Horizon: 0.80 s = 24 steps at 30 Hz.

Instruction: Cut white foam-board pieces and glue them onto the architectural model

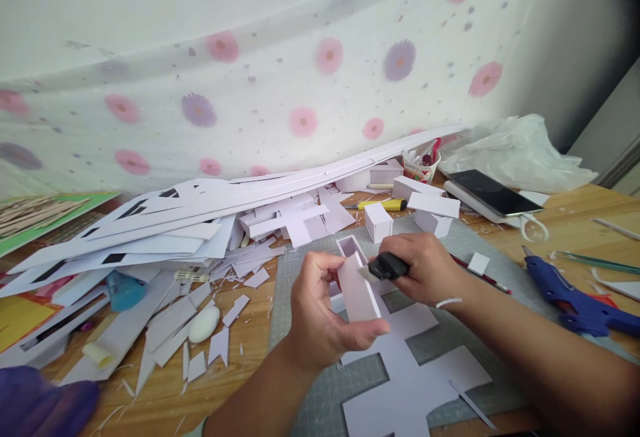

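My left hand (320,310) is closed around a small white foam-board box (357,290), thumb at its near end and fingers on the far side. My right hand (425,267) grips a black-handled utility knife (387,267), its blade against the box's upper right edge. Behind the held piece shows an open white box frame (346,245); whether the two are joined I cannot tell. Below my hands, a white cut-out board with tabs (400,370) lies on the grey-green cutting mat (320,397). A thin white strip (473,405) rests across one tab.
Foam-board sheets (165,230) and scraps are piled at the left and back. Small finished boxes (379,222) stand behind my hands, near a yellow utility knife (383,205). A blue glue gun (575,294), tweezers (595,262) and a phone (495,192) lie at the right.
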Each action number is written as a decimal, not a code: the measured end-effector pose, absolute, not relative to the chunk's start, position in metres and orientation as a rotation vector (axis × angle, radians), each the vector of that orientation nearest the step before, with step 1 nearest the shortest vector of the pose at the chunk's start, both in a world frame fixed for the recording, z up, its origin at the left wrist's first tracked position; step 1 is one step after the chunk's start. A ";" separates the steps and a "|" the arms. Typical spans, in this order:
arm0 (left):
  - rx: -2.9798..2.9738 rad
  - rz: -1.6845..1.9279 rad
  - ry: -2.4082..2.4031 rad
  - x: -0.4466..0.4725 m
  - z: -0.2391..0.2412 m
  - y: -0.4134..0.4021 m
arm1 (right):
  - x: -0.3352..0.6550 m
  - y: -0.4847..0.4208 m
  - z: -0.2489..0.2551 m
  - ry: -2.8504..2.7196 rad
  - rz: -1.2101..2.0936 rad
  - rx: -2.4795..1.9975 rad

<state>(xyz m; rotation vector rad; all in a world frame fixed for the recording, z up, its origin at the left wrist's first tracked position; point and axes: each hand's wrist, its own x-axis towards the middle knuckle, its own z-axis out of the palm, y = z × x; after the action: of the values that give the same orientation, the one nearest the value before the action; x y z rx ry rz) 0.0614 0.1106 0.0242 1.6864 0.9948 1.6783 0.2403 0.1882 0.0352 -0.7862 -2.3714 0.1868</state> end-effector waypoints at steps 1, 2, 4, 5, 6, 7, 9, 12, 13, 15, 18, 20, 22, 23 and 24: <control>1.679 1.680 0.984 0.061 0.025 0.111 | 0.240 0.186 0.036 -2.389 0.194 -0.737; 1.675 1.683 0.972 0.061 0.025 0.111 | 0.240 0.185 0.036 -2.400 0.198 -0.702; 1.676 1.680 0.957 0.060 0.026 0.111 | 0.239 0.184 0.036 -2.404 0.191 -0.680; 1.679 1.676 0.955 0.060 0.026 0.111 | 0.240 0.185 0.035 -2.400 0.173 -0.692; 1.683 1.672 0.951 0.060 0.025 0.111 | 0.240 0.186 0.035 -2.392 0.151 -0.714; 1.690 1.670 0.947 0.061 0.025 0.111 | 0.241 0.188 0.034 -2.382 0.130 -0.745; 1.712 1.671 0.938 0.062 0.024 0.110 | 0.242 0.192 0.033 -2.367 0.107 -0.811; 1.734 1.673 0.932 0.062 0.022 0.110 | 0.243 0.193 0.034 -2.362 0.119 -0.851; 1.729 1.667 0.931 0.062 0.022 0.110 | 0.243 0.192 0.034 -2.368 0.128 -0.834; 1.706 1.652 0.934 0.060 0.022 0.110 | 0.242 0.189 0.036 -2.390 0.149 -0.763; 1.674 1.639 0.937 0.058 0.022 0.112 | 0.240 0.185 0.037 -2.402 0.160 -0.689; 1.663 1.640 0.925 0.058 0.023 0.112 | 0.240 0.185 0.037 -2.395 0.145 -0.694; 1.656 1.635 0.919 0.058 0.024 0.112 | 0.240 0.186 0.037 -2.386 0.125 -0.714; 1.655 1.634 0.918 0.058 0.024 0.112 | 0.240 0.186 0.037 -2.384 0.117 -0.723; 1.655 1.636 0.918 0.059 0.025 0.112 | 0.240 0.187 0.037 -2.384 0.111 -0.733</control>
<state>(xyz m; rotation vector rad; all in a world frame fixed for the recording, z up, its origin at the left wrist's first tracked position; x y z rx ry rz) 0.0588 0.1120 0.0246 1.6553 0.9185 1.6357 0.2399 0.1871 0.0370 -0.7326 -2.3835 0.1111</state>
